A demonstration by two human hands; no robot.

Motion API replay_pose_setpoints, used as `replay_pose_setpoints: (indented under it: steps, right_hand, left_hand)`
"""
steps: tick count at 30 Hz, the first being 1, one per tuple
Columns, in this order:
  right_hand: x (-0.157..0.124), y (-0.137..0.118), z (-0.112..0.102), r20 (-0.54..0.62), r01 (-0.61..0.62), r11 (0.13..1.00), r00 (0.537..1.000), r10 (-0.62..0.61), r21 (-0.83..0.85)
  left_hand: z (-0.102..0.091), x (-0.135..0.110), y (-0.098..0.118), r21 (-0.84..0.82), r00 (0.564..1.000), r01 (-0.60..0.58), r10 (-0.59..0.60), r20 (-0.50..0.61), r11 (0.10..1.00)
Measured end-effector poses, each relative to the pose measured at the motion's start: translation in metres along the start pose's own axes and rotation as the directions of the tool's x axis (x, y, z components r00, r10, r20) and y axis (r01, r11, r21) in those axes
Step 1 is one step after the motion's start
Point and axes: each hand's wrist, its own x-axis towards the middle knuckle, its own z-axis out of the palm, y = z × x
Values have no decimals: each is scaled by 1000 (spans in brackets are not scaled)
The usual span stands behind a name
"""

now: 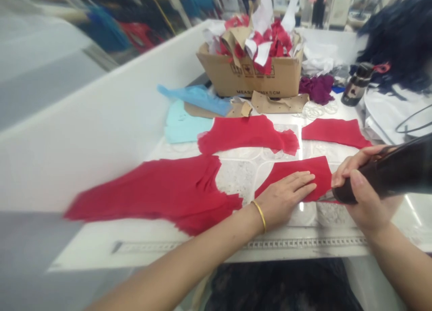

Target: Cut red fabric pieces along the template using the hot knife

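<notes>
My left hand (pixel 286 196), with a yellow bangle at the wrist, lies flat with fingers stretched out on a red fabric piece (pixel 303 167). My right hand (pixel 366 196) is wrapped round the front end of a dark cylindrical tool (pixel 391 169), which runs out of view at the right. A thin metallic part shows where its end meets the right edge of that fabric; its exact kind is unclear. To the left lies a large stack of red fabric (pixel 145 189) with ragged edges. Behind are another red stack (pixel 243 133) and a smaller red piece (pixel 334 132).
A cardboard box (pixel 249 79) of red and white scraps stands at the back. Blue fabric (pixel 199 99), purple cloth (pixel 317 88), a dark bottle (pixel 357 83) and white material (pixel 398 108) lie around it. A measuring tape (pixel 270 243) runs along the front edge; a white wall (pixel 135 90) borders the left.
</notes>
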Motion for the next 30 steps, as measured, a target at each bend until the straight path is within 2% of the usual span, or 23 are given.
replay_pose_setpoints:
  steps: [5, 10, 15, 21, 30]
  right_hand:
    - [-2, 8, 1, -70, -4, 999, 998, 1, -41]
    - [-5, 14, 1, -47, 15, 993, 999, -21, -114]
    - [-6, 6, -7, -44, -3, 993, 999, -3, -121]
    - [-4, -5, -15, -111, -36, 988, 994, 19, -151]
    - [-5, 0, -21, -145, -37, 989, 989, 16, -145]
  left_hand:
    - [3, 5, -1, -17, 1000, -11, 11, -5, 1000]
    - [3, 7, -1, -53, 1000, 13, -11, 25, 999]
    - [4, 14, 5, -89, 999, -34, 36, 27, 995]
    - [15, 22, 3, -86, 995, -85, 88, 38, 993]
    - [19, 22, -2, -75, 995, -98, 97, -15, 992]
